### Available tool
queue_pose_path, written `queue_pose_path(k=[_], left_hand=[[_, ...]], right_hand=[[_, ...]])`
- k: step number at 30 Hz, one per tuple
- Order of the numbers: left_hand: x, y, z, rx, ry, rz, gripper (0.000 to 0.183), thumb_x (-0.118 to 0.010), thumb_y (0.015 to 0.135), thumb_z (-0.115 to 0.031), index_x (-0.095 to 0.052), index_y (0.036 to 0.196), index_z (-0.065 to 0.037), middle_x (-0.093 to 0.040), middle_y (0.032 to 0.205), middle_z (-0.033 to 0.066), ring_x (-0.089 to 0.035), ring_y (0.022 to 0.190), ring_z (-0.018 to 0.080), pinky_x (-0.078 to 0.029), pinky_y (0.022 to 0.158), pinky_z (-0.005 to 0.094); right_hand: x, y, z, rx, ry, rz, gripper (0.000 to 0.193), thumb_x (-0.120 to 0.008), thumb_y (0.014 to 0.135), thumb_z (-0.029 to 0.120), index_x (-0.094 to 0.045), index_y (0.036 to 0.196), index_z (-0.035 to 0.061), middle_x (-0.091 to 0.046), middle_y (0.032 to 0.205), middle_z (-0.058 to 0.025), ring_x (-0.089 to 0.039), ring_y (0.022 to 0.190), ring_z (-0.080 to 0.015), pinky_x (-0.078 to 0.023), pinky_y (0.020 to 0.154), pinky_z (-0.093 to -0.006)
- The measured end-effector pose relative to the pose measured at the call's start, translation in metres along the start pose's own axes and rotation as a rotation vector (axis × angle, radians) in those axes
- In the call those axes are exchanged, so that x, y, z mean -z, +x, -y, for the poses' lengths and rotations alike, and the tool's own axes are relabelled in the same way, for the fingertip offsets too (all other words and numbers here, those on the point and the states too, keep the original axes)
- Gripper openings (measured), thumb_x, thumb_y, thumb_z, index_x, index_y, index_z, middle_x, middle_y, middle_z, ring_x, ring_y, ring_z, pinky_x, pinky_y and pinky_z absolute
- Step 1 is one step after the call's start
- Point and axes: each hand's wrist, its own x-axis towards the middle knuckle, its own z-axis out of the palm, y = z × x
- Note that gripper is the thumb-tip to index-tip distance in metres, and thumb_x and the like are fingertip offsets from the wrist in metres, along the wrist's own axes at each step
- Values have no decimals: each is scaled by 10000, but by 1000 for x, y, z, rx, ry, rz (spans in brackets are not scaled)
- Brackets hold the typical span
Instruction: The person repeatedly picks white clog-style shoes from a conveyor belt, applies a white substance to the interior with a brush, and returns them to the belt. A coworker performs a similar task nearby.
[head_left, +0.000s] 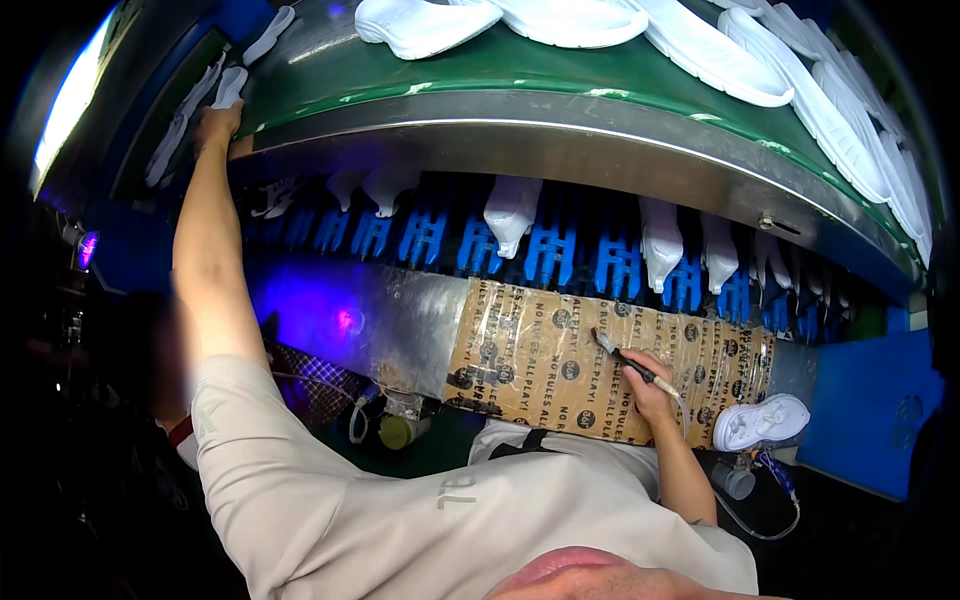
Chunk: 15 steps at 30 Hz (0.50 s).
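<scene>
My left arm stretches to the far left, where my left hand (pixel 218 122) grips the near end of a white shoe sole (pixel 231 86) at the end of the green conveyor belt (pixel 330 97). Its fingers are partly hidden. Close to my body, my right hand (pixel 650 386) is closed round the handle of a brush (pixel 637 368) with a pale head pointing up and left. The brush is over a bench covered with taped brown cardboard (pixel 540 400). A white shoe (pixel 762 422) lies on the bench's right end, apart from my right hand.
Several white soles (pixel 705 55) line the belt, above a metal rail (pixel 600 143). Beneath it, white shoe parts (pixel 511 215) hang among a row of blue racks (pixel 552 250). A blue panel (pixel 865 420) stands at the right. Hoses and a yellowish-capped fitting (pixel 397 431) sit below the bench.
</scene>
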Motion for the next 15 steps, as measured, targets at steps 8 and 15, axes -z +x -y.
queue_pose_path(k=[8, 15], left_hand=[[52, -88, -6, -206, -24, -118, 741, -709, 797, -607, -732, 1171, 32, -672, 1267, 284, -633, 1223, 422, -499, 1033, 487], [89, -229, 18, -191, -873, -219, 827, -841, 748, -408, -547, 1305, 128, -613, 1309, 303, -615, 1228, 384, -464, 1064, 473]], right_hand=[[-3, 3, 3, 102, 11, -2, 266, -695, 881, 105, -726, 1118, -11, -686, 959, -117, -636, 854, -224, -491, 796, -319], [-5, 1, 5, 36, 51, 12, 274, -694, 903, 81, -724, 1167, 13, -681, 987, -96, -636, 871, -200, -490, 803, -299]])
